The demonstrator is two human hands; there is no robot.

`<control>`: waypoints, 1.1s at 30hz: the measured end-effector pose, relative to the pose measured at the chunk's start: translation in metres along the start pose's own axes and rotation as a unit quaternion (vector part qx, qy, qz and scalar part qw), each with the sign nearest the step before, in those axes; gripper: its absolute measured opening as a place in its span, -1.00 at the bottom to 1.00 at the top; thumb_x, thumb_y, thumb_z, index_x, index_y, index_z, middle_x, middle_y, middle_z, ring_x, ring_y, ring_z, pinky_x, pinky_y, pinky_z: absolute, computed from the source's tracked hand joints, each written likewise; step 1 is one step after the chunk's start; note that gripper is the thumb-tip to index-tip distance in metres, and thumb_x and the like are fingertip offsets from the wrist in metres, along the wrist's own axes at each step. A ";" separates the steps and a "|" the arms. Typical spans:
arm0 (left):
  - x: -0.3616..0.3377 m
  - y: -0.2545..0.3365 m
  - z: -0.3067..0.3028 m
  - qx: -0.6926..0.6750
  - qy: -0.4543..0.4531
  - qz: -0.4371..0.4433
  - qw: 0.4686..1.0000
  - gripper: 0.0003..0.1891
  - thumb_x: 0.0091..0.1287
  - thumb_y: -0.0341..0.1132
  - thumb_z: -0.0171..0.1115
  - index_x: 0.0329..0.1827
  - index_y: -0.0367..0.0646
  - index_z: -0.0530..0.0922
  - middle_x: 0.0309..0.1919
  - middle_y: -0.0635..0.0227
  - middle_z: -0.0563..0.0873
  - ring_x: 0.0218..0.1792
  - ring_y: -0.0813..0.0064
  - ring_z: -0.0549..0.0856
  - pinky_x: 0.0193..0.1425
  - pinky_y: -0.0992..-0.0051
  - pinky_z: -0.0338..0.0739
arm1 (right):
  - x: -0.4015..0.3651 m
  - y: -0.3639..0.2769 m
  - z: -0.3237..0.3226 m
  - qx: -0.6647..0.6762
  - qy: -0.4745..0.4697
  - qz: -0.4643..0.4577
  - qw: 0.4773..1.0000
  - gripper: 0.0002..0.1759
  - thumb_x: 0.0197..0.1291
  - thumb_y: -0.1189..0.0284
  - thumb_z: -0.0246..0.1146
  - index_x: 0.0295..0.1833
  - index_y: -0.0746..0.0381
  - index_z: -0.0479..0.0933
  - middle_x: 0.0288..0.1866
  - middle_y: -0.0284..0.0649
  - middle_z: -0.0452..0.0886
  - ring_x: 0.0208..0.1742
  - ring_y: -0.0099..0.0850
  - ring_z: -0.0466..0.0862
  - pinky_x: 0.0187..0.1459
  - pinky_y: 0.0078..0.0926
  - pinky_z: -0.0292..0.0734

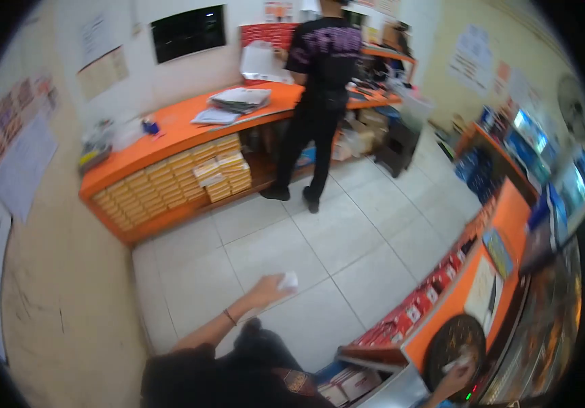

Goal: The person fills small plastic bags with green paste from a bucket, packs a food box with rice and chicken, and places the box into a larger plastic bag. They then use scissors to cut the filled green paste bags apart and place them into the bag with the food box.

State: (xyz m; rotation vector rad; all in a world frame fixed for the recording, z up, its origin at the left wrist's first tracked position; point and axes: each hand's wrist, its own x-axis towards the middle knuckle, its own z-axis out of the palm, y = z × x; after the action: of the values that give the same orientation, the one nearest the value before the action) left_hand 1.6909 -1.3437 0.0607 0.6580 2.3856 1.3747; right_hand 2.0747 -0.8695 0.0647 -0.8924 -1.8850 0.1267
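Observation:
My left hand [267,290] is stretched out over the tiled floor, its fingers closed on a small crumpled white paper [288,281]. A dark band circles that wrist. At the lower right, my right hand [459,378] is over a dark round board [452,340] on the orange counter [423,353]. Its fingers are closed around a whitish wad [466,358], too blurred to name exactly. Just beyond the board, a pale sheet [481,291] with a dark long object on it lies on the counter.
A person in black [321,88] stands at an orange desk [177,129] with paper stacks [240,100] on top and yellow boxes [170,180] beneath. Red packs [411,309] line the right counter's shelf. A dark stool [398,146] stands behind. A wall [82,285] borders the left.

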 end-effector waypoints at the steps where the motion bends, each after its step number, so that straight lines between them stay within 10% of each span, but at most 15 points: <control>1: -0.001 -0.004 -0.013 0.013 -0.022 0.015 1.000 -0.44 0.25 0.16 0.24 -0.11 -0.27 0.61 -0.33 0.01 0.70 -0.34 0.20 0.66 -0.19 0.27 0.52 | -0.015 -0.011 0.027 0.129 -0.101 0.155 0.974 -0.85 0.24 0.53 0.14 -0.11 0.37 0.43 -0.30 -0.13 0.49 -0.26 -0.27 0.50 -0.11 -0.40 0.47; 3: -0.005 -0.029 -0.042 0.030 -0.015 -0.012 0.999 -0.44 0.25 0.16 0.24 -0.11 -0.27 0.61 -0.33 0.01 0.69 -0.33 0.21 0.66 -0.18 0.29 0.52 | -0.015 -0.127 0.052 0.154 -0.168 0.089 0.970 -0.84 0.25 0.47 0.15 -0.15 0.33 0.39 -0.31 -0.19 0.45 -0.29 -0.39 0.46 -0.17 -0.42 0.44; 5: -0.010 -0.061 -0.090 0.051 -0.021 -0.049 0.997 -0.47 0.25 0.13 0.25 -0.11 -0.24 0.61 -0.32 0.09 0.71 -0.29 0.29 0.67 -0.15 0.33 0.53 | -0.062 -0.115 0.137 0.276 -0.206 0.057 0.937 -0.69 0.24 0.46 0.11 0.07 0.32 0.49 -0.20 -0.12 0.57 -0.21 -0.30 0.57 -0.08 -0.45 0.49; 12: -0.072 -0.186 -0.304 -0.021 0.195 -0.177 0.964 -0.63 0.28 -0.03 0.29 -0.10 -0.18 0.64 -0.35 0.33 0.75 -0.32 0.51 0.70 -0.18 0.48 0.57 | -0.199 -0.323 0.277 0.166 -0.556 0.114 0.807 -0.73 0.22 0.40 0.14 -0.04 0.34 0.53 -0.29 -0.12 0.59 -0.27 -0.27 0.59 -0.12 -0.37 0.50; 20: -0.075 -0.256 -0.497 -0.166 0.430 -0.221 0.860 -0.68 0.41 -0.14 0.18 -0.01 -0.23 0.62 -0.42 0.42 0.68 -0.42 0.67 0.58 -0.31 0.62 0.50 | -0.305 -0.498 0.436 0.075 -0.717 0.069 0.689 -0.71 0.21 0.32 0.19 -0.17 0.36 0.58 -0.39 -0.12 0.61 -0.32 -0.24 0.61 -0.16 -0.27 0.51; 29: 0.039 -0.439 -0.782 -0.069 0.613 -0.125 0.777 -0.67 0.35 -0.09 0.26 -0.09 -0.19 0.52 -0.35 0.50 0.60 -0.39 0.70 0.52 -0.34 0.61 0.44 | -0.372 -0.751 0.712 0.133 -0.712 -0.070 0.686 -0.63 0.19 0.24 0.23 -0.32 0.39 0.63 -0.51 -0.11 0.63 -0.39 -0.20 0.64 -0.20 -0.16 0.52; 31: 0.047 -0.468 -0.851 -0.054 0.646 -0.167 0.743 -0.65 0.32 -0.09 0.29 -0.12 -0.23 0.50 -0.33 0.47 0.58 -0.36 0.67 0.51 -0.30 0.56 0.46 | -0.381 -0.862 0.808 0.260 -0.607 -0.214 0.720 -0.61 0.19 0.22 0.24 -0.35 0.40 0.64 -0.54 -0.11 0.63 -0.40 -0.19 0.64 -0.21 -0.14 0.52; 32: 0.049 -0.484 -0.885 -0.045 0.657 -0.202 0.725 -0.63 0.31 -0.10 0.30 -0.11 -0.26 0.49 -0.31 0.44 0.57 -0.34 0.64 0.52 -0.27 0.52 0.48 | -0.360 -0.972 0.796 0.288 -0.633 -0.146 0.704 -0.64 0.17 0.28 0.27 -0.25 0.44 0.61 -0.41 -0.01 0.63 -0.25 -0.19 0.65 -0.12 -0.14 0.50; 33: 0.048 -0.494 -0.918 0.006 0.675 -0.188 0.713 -0.58 0.28 -0.08 0.32 -0.08 -0.30 0.49 -0.25 0.35 0.60 -0.27 0.56 0.57 -0.19 0.46 0.50 | -0.354 -1.082 0.781 0.470 -0.461 -0.224 0.718 -0.62 0.16 0.34 0.30 -0.09 0.49 0.56 -0.25 0.08 0.61 -0.06 -0.21 0.60 -0.06 -0.23 0.48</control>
State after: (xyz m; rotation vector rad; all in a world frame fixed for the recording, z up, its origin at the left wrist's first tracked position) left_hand 1.0963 -2.2011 0.0807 -1.3163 3.1033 1.9295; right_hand 0.9444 -1.6470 -0.0920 0.4770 -2.3929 1.3029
